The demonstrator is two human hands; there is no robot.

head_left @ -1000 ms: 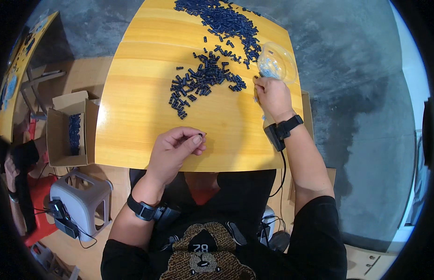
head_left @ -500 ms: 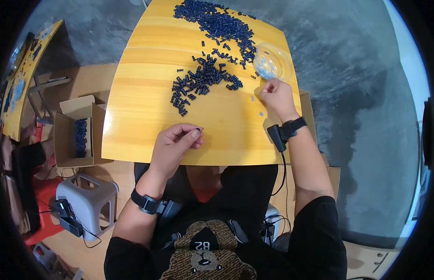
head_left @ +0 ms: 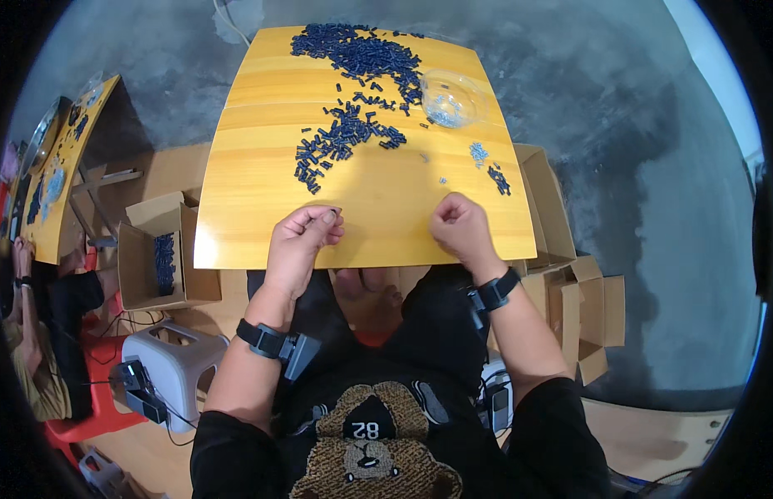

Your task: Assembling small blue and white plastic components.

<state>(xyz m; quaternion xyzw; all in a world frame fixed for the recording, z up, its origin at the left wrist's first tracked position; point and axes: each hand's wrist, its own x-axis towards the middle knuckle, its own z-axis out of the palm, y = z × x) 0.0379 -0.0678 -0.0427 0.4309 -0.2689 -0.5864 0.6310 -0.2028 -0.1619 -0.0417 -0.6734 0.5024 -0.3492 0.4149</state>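
My left hand (head_left: 300, 240) hovers over the near edge of the yellow wooden table (head_left: 253, 191), fingers pinched on a tiny dark blue piece. My right hand (head_left: 458, 226) is curled over the same edge to the right; what its fingers hold is too small to see. A big scatter of small dark blue pieces (head_left: 353, 91) covers the far half of the table. A clear plastic bowl (head_left: 450, 98) with pale bits stands at the far right. Small clusters of pieces (head_left: 489, 168) lie near the right edge.
An open cardboard box (head_left: 158, 262) with blue pieces sits on the floor left of the table. More open boxes (head_left: 569, 274) stand at the right. A grey plastic stool (head_left: 174, 370) is at lower left. Another person sits by a second yellow table (head_left: 58, 179) far left.
My right hand has drawn back from the clear bowl at the far right to the table's near edge. The left hand stays pinched near the front edge.
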